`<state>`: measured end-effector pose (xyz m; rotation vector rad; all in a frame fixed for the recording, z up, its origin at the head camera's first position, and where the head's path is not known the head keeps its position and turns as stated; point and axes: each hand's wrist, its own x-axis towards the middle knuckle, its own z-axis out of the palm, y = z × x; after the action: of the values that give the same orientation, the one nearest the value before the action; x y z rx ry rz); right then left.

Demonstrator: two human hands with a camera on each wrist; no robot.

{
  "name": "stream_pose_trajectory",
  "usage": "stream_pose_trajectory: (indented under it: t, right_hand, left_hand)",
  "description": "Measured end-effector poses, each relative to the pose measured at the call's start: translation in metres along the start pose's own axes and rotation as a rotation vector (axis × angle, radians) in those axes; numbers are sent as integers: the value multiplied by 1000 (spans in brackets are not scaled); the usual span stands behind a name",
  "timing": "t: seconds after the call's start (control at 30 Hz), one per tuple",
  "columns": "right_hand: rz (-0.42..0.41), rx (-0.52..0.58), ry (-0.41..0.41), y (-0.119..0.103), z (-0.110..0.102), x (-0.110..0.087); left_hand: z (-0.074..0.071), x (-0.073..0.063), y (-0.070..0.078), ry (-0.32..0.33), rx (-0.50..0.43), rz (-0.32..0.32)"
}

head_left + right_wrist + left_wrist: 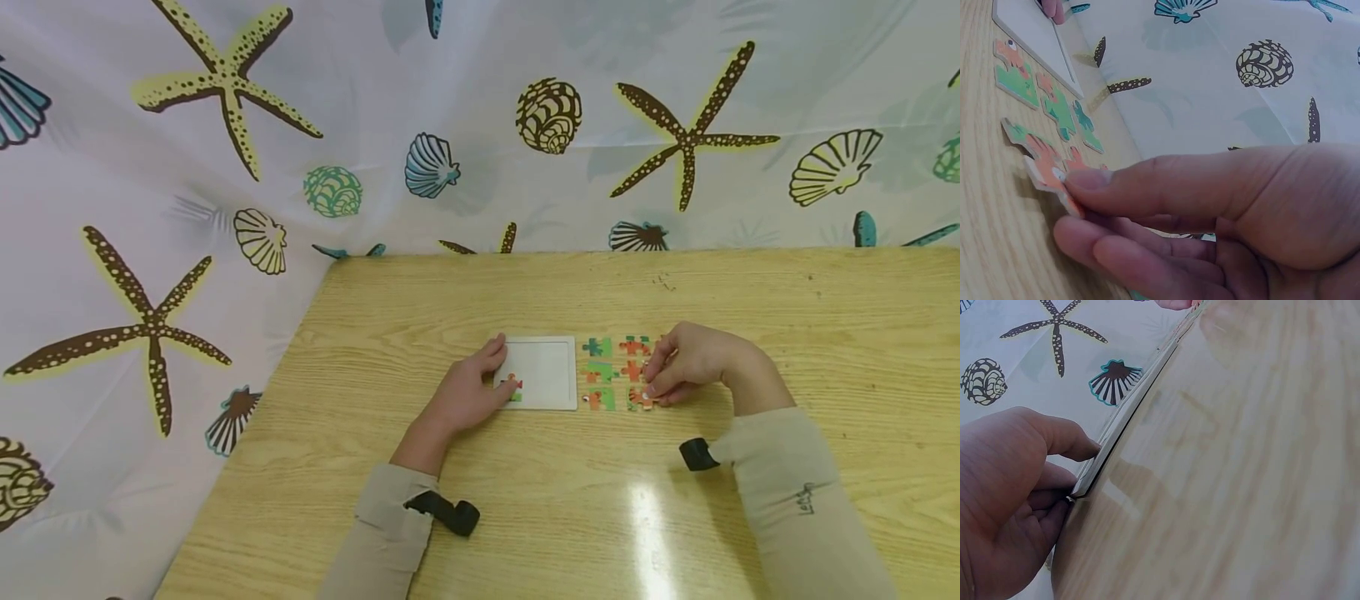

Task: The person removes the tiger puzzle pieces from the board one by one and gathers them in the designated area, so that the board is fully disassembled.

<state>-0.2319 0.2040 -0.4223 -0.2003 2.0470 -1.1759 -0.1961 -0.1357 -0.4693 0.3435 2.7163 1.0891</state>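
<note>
A white puzzle tray (546,367) lies on the table, with one orange and green jigsaw piece (516,395) in its near left corner. My left hand (467,393) grips the tray's left side; in the left wrist view its thumb (1079,445) lies on the rim and the other fingers are curled at the edge. My right hand (701,364) pinches an orange jigsaw piece (1046,173) with a white spot between thumb and fingers. That piece is tilted, one edge raised off the table in the right wrist view. The fingers hide part of it.
Loose jigsaw pieces lie in columns right of the tray, among them a green one (600,372) and a red one (633,343). More pieces are partly hidden behind the right hand. A cloth (465,108) printed with starfish and shells hangs along the table's (420,300) far and left edges.
</note>
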Motion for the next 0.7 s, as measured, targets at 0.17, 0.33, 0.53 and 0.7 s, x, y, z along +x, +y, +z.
stream_pose_trajectory:
  t: [0.17,0.33,0.53,0.7]
  right_hand:
    - [-14,-34,5,0,-2,1]
    - [-3,-42,19,-1,-3,1]
    - [1,-47,33,-2,-3,-1]
    - [-4,-9,37,-4,-2,-2]
  left_hand:
    - [-2,2,2,6,3,5]
    - [-3,3,4,5,8,7]
    - [-3,3,5,7,4,10]
    - [-1,1,4,7,-3,-4]
